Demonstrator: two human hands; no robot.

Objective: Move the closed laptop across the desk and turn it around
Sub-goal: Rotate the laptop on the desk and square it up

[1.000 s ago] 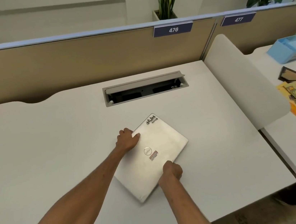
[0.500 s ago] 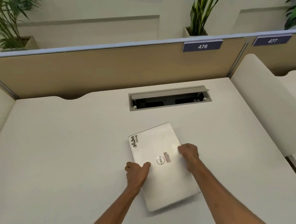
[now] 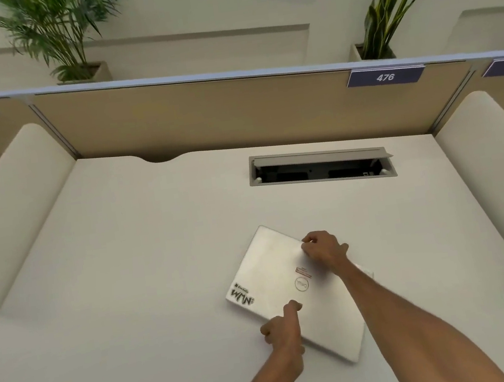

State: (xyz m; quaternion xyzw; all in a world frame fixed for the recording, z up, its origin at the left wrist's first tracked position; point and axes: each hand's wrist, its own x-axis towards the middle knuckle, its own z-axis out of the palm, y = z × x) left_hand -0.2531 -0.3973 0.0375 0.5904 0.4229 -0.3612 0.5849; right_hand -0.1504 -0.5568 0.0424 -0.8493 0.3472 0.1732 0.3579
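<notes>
A closed silver laptop [image 3: 272, 279] lies flat on the white desk [image 3: 128, 287], set at a slant, with a round logo at its centre and a black sticker near its left corner. My right hand [image 3: 324, 248] grips the far right edge of the lid, fingers curled over it. My left hand [image 3: 283, 331] presses on the near left edge, thumb on the lid. Both forearms reach in from the bottom of the view and the right one hides the laptop's right corner.
An open cable tray slot [image 3: 321, 167] is sunk into the desk behind the laptop. A tan partition [image 3: 202, 117] with the label 476 [image 3: 385, 77] closes the back. Padded white dividers stand at the left [image 3: 13, 215] and right [image 3: 492, 175]. Plants sit behind the partition.
The laptop has turned counter-clockwise under both hands; its sticker corner went from the far side to the near left. My right hand moved to the far edge, my left to the near edge.
</notes>
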